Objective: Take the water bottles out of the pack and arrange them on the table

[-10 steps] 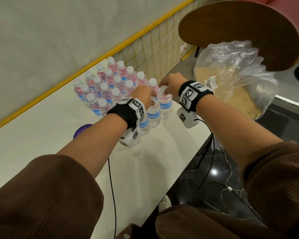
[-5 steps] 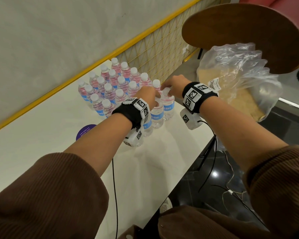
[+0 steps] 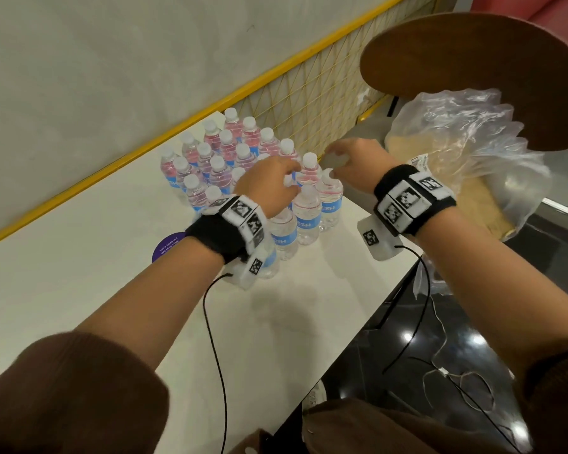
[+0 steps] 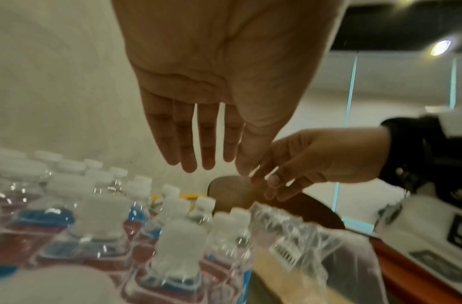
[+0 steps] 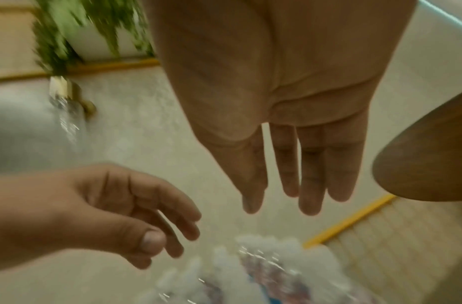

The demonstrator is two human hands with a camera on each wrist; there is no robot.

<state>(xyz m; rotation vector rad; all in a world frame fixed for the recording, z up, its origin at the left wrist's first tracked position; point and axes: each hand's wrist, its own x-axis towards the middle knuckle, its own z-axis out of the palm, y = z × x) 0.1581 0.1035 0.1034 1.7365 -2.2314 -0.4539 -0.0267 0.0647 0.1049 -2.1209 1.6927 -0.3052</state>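
Note:
Several small water bottles (image 3: 230,158) with white caps and blue labels stand packed in rows at the far end of the white table (image 3: 128,290). My left hand (image 3: 269,185) hovers just above the nearest bottles (image 4: 180,242), fingers straight and holding nothing. My right hand (image 3: 351,158) hangs above the rightmost bottle (image 3: 330,198), fingers relaxed and empty; its palm (image 5: 276,82) faces down in the right wrist view. The empty plastic pack wrap (image 3: 456,158) sits crumpled to the right, past the table's end.
A wall with a yellow rail (image 3: 145,142) and a wire mesh panel (image 3: 325,93) borders the table's far side. A round wooden seat (image 3: 473,77) overhangs the wrap. A purple sticker (image 3: 166,247) lies on the table. The dark floor (image 3: 440,371) with cables lies right.
Both hands have lifted off the bottle caps they were gripping and now hover open just above them. The bottles stay in place.

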